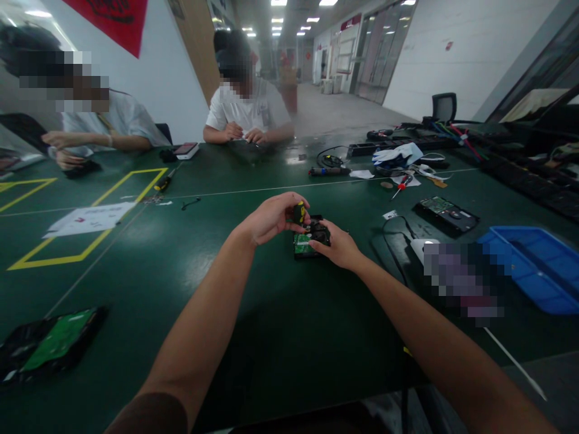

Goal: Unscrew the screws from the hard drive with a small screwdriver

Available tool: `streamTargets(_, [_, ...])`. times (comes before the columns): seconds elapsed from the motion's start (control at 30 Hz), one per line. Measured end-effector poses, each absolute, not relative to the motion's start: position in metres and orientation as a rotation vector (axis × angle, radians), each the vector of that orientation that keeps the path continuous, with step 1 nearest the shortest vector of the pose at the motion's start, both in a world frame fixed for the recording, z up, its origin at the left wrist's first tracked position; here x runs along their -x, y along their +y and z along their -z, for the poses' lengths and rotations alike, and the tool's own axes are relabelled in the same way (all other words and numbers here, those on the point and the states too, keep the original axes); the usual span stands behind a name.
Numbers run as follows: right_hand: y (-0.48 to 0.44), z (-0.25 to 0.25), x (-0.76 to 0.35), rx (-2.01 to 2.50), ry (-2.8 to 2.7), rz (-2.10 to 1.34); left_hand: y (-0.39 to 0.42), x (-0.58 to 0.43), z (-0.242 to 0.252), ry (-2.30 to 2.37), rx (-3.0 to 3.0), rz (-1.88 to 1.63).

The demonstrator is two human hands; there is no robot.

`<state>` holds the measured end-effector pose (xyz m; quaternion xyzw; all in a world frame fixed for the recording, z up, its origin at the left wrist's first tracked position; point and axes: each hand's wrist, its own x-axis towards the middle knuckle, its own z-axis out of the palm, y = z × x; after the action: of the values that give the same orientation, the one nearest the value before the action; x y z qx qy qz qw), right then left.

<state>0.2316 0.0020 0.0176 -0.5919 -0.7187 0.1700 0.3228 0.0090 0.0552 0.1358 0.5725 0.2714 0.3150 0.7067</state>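
A hard drive (302, 245) with a green circuit board facing up lies on the dark green table in front of me. My left hand (277, 218) is closed around the yellow and black handle of a screwdriver (299, 212), held upright above the drive's far part. The screwdriver's tip is hidden by my fingers and the drive. My right hand (338, 245) grips the right side of the drive, thumb on its top face and fingers along the far edge.
Another hard drive (447, 215) lies to the right, by a blue tray (534, 271). Nearby are a red screwdriver (401, 187), gloves (397, 155) and a black cable. At left are a green-boarded drive (58, 340) and paper (90, 219). Two people sit across the table.
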Motion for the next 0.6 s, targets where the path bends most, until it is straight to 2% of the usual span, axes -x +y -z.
streamTargets(0.6, [0.003,-0.018,-0.233,1.513,-1.913,-0.443,0.05,-0.009,-0.139,0.659,-1.409,-0.705])
